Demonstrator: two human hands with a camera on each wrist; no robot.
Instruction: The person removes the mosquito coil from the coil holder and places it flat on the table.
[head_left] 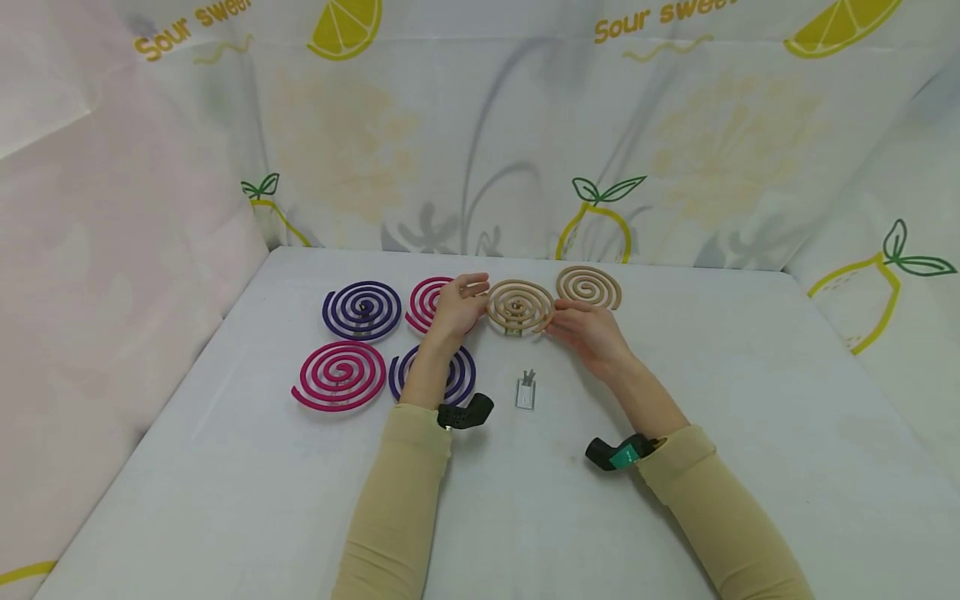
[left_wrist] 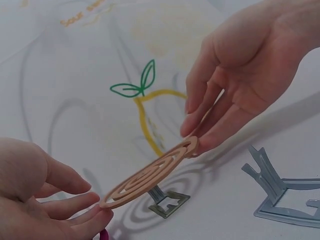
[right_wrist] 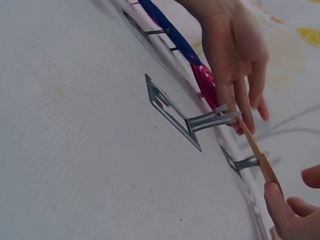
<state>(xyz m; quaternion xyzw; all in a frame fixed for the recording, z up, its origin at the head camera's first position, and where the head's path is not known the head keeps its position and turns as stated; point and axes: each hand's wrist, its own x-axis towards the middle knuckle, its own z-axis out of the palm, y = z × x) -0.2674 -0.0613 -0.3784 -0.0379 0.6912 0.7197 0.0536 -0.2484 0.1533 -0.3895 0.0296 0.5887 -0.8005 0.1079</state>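
Observation:
A tan mosquito coil [head_left: 519, 305] sits level over a small metal stand [left_wrist: 170, 204] in the head view. My left hand [head_left: 459, 307] holds its left edge at the fingertips; in the left wrist view the rim lies between those fingers. On the opposite side my right hand [head_left: 594, 337] holds the coil's outer end with its fingertips. Closer to me, another metal coil stand [head_left: 526, 392] lies on the table with its forked prong raised; it also shows large in the right wrist view. A second tan coil [head_left: 588, 287] lies behind my right hand.
To the left are a purple coil [head_left: 363, 310] on a stand, a pink coil [head_left: 339, 375] in front, another pink coil [head_left: 424, 302] partly behind my left hand, and a purple coil [head_left: 459, 375] under my left forearm. A lemon-print cloth [head_left: 480, 125] hangs behind the white table.

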